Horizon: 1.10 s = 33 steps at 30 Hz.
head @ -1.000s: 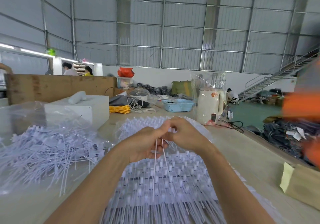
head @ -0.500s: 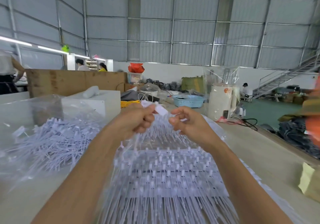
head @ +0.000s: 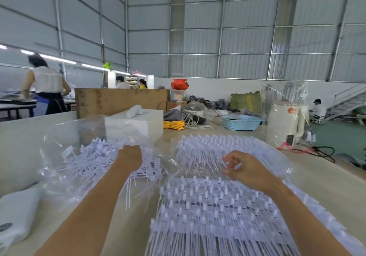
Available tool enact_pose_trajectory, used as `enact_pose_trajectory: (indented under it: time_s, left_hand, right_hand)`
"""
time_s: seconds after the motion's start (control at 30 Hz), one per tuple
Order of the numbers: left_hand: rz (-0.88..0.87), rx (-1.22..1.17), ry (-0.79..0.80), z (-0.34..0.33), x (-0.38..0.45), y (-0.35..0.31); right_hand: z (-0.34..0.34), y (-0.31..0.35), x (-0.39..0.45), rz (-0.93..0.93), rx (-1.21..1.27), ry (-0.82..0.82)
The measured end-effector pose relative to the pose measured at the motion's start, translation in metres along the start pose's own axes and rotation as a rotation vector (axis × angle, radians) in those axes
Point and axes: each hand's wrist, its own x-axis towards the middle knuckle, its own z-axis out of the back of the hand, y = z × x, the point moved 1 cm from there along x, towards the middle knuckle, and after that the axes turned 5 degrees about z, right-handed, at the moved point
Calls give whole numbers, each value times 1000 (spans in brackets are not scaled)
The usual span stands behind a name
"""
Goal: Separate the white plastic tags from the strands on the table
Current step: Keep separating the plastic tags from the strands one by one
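Left hand: your left hand (head: 129, 156) reaches out at 11 o'clock over the loose pile of separated tags (head: 95, 162). Its fingers are turned away from the camera, so you cannot tell whether the grip is clamped on a tag or empty.
Right hand: your right hand (head: 242, 168) hovers at 1 o'clock above the joined sheet. The grip is loosely curled with finger and thumb apart, and it seems to hold nothing.
Joined sheet: the sheet of tags on strands (head: 213, 202) lies from 6 o'clock up to 12 o'clock on the surface (head: 324, 178), in many unbroken rows.
Done: a good heap of freed tags lies on clear plastic wrap (head: 65, 137) at 10 o'clock.
Left: most of the work, by my judgement; the sheet looks far larger than the pile.
Next: probably a fresh row for your right hand.
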Motion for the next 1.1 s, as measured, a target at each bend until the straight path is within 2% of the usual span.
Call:
enact_pose_trajectory:
  time_s: [0.1,0.17,0.3,0.5,0.57,0.67,0.77,0.8,0.83,0.9,0.97,1.1]
  left_hand:
    - [69,52,-121,-8,7,7]
    - [85,156,-141,-13,10,14]
    - [141,272,-77,-22,12,22]
    - [126,304,132,23,-19,-5]
    - [46,241,171,43,-33,-20]
    - [-231,42,219,68,-61,-52]
    - [-441,-274,522,69,-86,-85]
    - [-481,-298,610,64,-91,-93]
    - [-506,-254,631,56,-92,-100]
    - [-531,-138,514,41,-86,-109]
    - [-508,-132,393,26,-77,-111]
    - [-401,-14,425,-7,-61,-99]
  right_hand:
    - [0,-6,1,4,-40,18]
    - [1,-9,2,6,-51,20]
    - [-1,-12,2,-6,-54,51]
    - [-2,-9,1,-26,-83,103]
    - [-2,-8,-1,-39,-73,146]
    - [-4,-7,-3,-50,-85,197]
    - [-4,-7,-6,-81,-131,259]
    - [-4,-7,-7,-93,-145,273]
    - [-4,-7,-7,-100,-154,282]
    - [-4,-6,-9,-98,-165,301]
    - [-4,-5,-10,-106,-171,322]
    - [-3,-8,-13,-138,-206,328]
